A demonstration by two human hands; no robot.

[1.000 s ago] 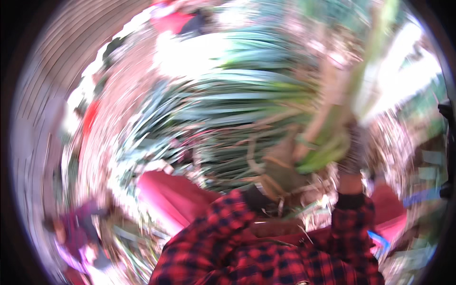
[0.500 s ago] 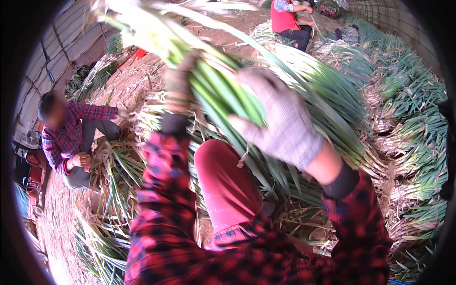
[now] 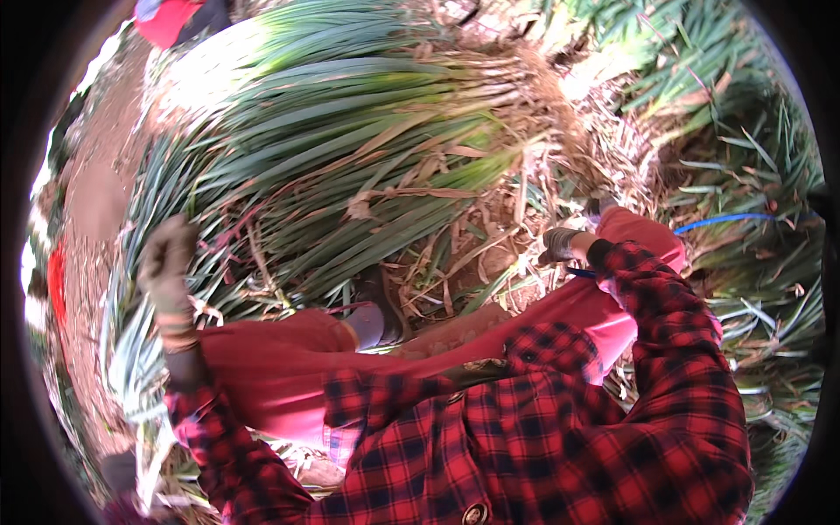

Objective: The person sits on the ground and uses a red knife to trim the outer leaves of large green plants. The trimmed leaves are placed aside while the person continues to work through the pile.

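I sit on the ground among cut green onions, and I judge I am between bundles, reaching for the next handful. My left hand [image 3: 168, 262], in a dirty work glove, is raised at my left side with the fingers curled loosely; nothing shows inside it, so I call it an empty, half-closed grip. It hangs just beside the leaf tips of the big heap of green onions [image 3: 350, 149] that lies across the ground in front of me, tops to the left, dry pale bases toward the upper right.

My right hand [image 3: 564, 245], gloved too, rests low by my right knee on the red trousers [image 3: 280, 367]. It is small in the view, and I cannot tell whether its grip is shut on anything or simply folded.

The next move, as I read it, calls for getting a hand into the heap and drawing stalks free without dragging the tangled dry leaves [image 3: 455, 262] along.

My own bent legs lie between me and the heap. A blue cord [image 3: 726, 219] runs over the ground at the right, and more onion tops [image 3: 752, 157] lie beyond it. A person in red [image 3: 166, 19] works at the top left.
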